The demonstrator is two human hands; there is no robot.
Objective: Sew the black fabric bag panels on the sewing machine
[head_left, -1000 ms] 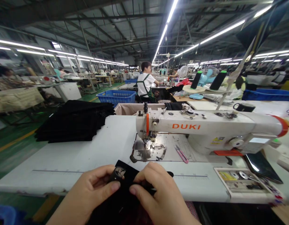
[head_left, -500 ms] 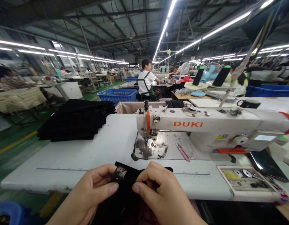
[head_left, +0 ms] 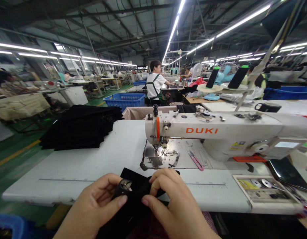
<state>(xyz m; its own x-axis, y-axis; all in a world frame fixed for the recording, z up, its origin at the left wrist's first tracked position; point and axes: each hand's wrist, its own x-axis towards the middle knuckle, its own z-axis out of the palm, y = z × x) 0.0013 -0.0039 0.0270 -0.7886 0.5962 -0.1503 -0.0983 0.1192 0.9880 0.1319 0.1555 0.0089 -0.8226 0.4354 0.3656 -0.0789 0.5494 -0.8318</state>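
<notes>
My left hand [head_left: 98, 199] pinches, thumb close to fingertips, a small dark rounded piece with a pale patch [head_left: 123, 187] on soft matte black cloth [head_left: 134, 199]; my right hand [head_left: 170, 199], fingers curled, grips that cloth just beside; it spans the gap between my fingers and drops below them, partly hidden by my knuckles; beyond my fingertips lie a smooth white tabletop [head_left: 93, 166], pink-handled metal snips [head_left: 196, 161] to their right, and a glossy white sewing machine [head_left: 233, 127]; a layered black fabric stack [head_left: 81, 127] sits farther off to their left; beyond, a slatted blue plastic basket [head_left: 124, 99].
</notes>
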